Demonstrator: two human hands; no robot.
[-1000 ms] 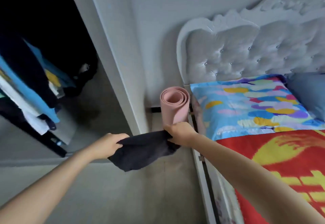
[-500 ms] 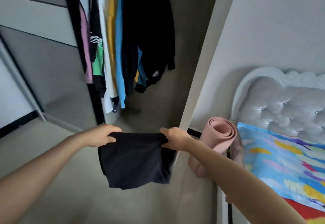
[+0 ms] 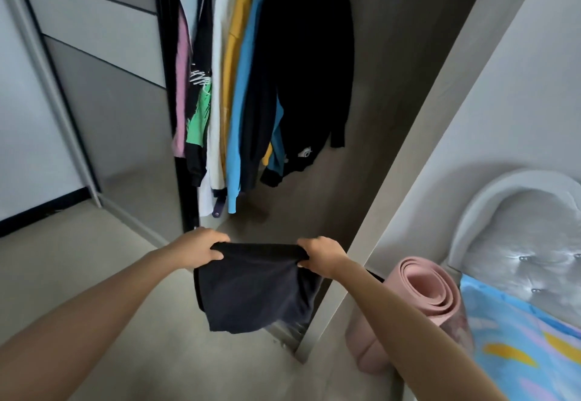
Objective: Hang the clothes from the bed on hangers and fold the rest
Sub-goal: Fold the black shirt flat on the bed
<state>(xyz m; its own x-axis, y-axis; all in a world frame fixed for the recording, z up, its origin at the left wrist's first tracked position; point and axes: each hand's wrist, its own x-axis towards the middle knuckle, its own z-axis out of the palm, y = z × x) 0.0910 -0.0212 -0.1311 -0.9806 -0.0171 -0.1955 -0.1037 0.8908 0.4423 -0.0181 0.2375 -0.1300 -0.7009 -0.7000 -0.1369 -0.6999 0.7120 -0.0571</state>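
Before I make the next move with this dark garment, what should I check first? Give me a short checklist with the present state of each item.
1. Left hand grips the dark garment at its top edge: ok.
2. Right hand grips the other top corner: ok.
3. Garment hangs clear of the floor: ok.
4. Wardrobe stands open ahead, with hanging clothes inside: ok.
5. Free hanger in sight: cannot tell.

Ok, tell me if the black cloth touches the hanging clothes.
Apart. The head view shows the black cloth, held by the left hand and right hand, below the hanging clothes, with bare wardrobe floor between them.
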